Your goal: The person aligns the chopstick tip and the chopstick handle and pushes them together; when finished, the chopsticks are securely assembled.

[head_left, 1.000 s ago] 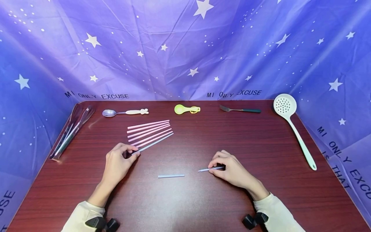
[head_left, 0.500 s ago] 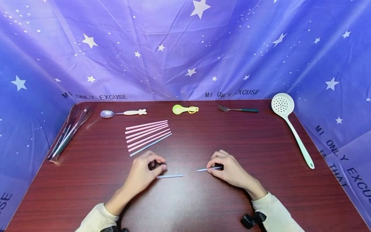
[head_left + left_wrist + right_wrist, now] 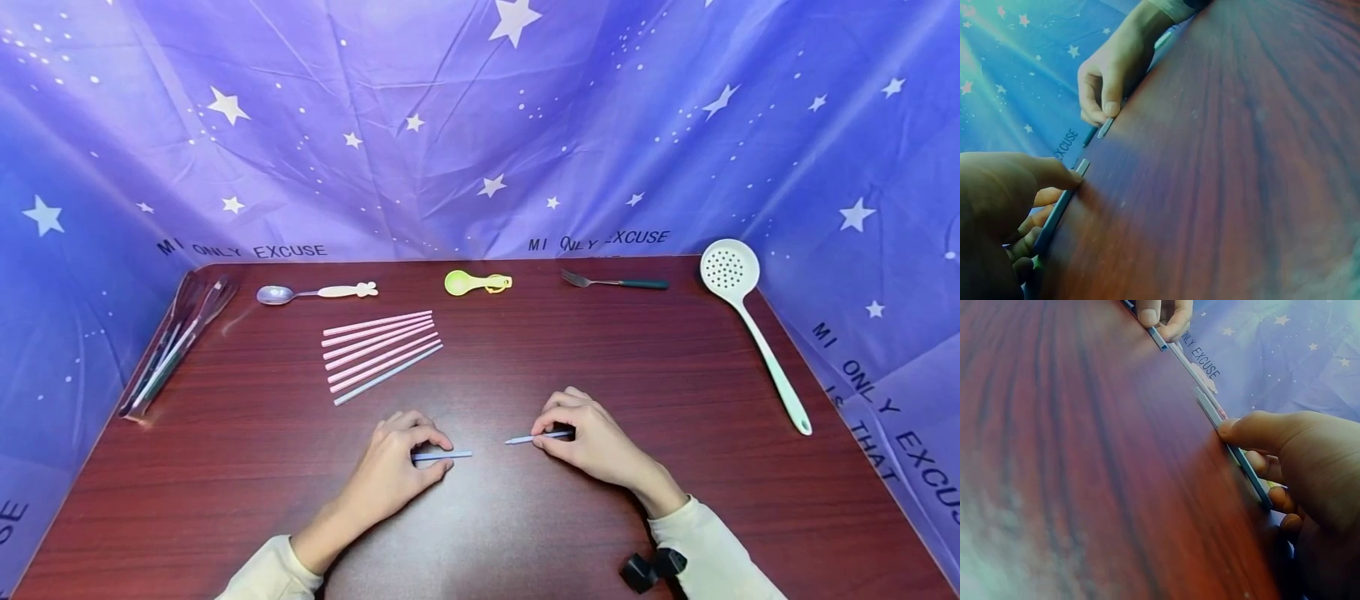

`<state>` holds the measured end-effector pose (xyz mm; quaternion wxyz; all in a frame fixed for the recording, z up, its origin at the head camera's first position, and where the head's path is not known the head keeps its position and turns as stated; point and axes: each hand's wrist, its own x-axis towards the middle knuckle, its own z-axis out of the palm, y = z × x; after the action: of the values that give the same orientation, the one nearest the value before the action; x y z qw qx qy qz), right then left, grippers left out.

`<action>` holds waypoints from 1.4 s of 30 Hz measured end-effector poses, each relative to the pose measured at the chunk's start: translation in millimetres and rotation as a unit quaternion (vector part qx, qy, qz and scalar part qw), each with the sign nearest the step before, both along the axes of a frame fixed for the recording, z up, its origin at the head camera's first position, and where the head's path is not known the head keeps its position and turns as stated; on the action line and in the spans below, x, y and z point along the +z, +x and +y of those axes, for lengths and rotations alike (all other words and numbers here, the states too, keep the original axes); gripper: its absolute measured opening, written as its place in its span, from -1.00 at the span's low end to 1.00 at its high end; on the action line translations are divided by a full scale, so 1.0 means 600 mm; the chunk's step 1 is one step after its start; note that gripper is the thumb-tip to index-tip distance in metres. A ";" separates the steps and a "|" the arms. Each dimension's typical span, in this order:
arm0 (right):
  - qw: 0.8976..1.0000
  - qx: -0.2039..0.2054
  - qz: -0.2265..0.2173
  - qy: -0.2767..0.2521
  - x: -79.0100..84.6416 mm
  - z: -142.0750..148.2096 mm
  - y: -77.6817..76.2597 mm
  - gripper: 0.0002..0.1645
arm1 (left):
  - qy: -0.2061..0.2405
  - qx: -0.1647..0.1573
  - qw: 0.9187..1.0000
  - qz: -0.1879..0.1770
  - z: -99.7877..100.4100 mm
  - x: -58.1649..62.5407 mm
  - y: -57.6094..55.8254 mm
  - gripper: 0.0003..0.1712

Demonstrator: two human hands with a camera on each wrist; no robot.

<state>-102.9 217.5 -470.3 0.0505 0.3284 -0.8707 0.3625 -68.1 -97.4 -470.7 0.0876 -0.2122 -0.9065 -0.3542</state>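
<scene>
Thumb and fingers of my left hand (image 3: pixel 401 458) close round a short blue straw piece (image 3: pixel 461 454) lying at the middle of the table. In the left wrist view, the thumb touches that straw piece (image 3: pixel 1060 209) near its end. My right hand (image 3: pixel 592 433) pinches another short blue straw piece (image 3: pixel 519 440), whose narrower tip points left toward the first. A small gap separates the two pieces, roughly in line. Part of the right piece is hidden behind the fingers. In the right wrist view, thumb and fingers grip this straw piece (image 3: pixel 1244 464) along its length.
Several pink straws (image 3: pixel 378 343) and a long blue straw (image 3: pixel 390 375) lie fanned behind the left hand. Along the back are a spoon (image 3: pixel 345 292), green measuring spoons (image 3: pixel 472 283) and a fork (image 3: pixel 637 284). A skimmer (image 3: pixel 765 342) lies right, a bag of utensils (image 3: pixel 176 350) left.
My left hand has left the long blue straw beside the pink ones, moved right and forward-down to the short piece, and closed round it. The right hand has kept its hold in place.
</scene>
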 end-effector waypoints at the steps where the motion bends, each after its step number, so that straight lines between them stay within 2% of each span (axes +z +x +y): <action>1: 1.000 0.000 0.001 0.000 0.000 0.000 0.000 -0.80 | 0.000 0.001 1.000 0.002 0.000 0.000 0.001 -0.74; 14: 1.000 -0.012 -0.003 0.003 0.002 -0.003 0.001 -0.84 | -0.004 0.009 1.000 0.019 -0.001 0.002 0.000 -0.84; 19: 0.999 -0.003 -0.023 -0.033 0.013 -0.004 0.001 -0.79 | 0.001 0.010 1.000 0.020 -0.005 0.017 -0.003 -0.84; 23: 0.997 0.007 -0.037 -0.063 0.026 -0.006 -0.001 -0.82 | 0.021 0.009 0.999 0.033 -0.004 0.035 -0.013 -0.85; 27: 0.997 0.009 -0.033 -0.070 0.041 -0.012 -0.006 -0.83 | 0.049 0.004 0.998 0.033 0.001 0.057 -0.024 -0.86; 31: 0.997 0.006 -0.028 -0.073 0.058 -0.018 -0.014 -0.85 | 0.056 0.000 0.998 0.033 0.009 0.074 -0.033 -0.88; 36: 0.997 -0.003 -0.026 -0.079 0.076 -0.025 -0.022 -0.86 | 0.064 -0.005 0.997 0.043 0.018 0.082 -0.042 -0.89; 42: 0.996 -0.007 -0.025 -0.084 0.082 -0.031 -0.026 -0.90 | 0.075 -0.016 0.996 0.045 0.025 0.084 -0.046 -0.89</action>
<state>-118.5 199.1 -421.3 0.0586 0.3073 -0.8407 0.4419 -95.9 -82.6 -420.3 0.1379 -0.2350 -0.8692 -0.4125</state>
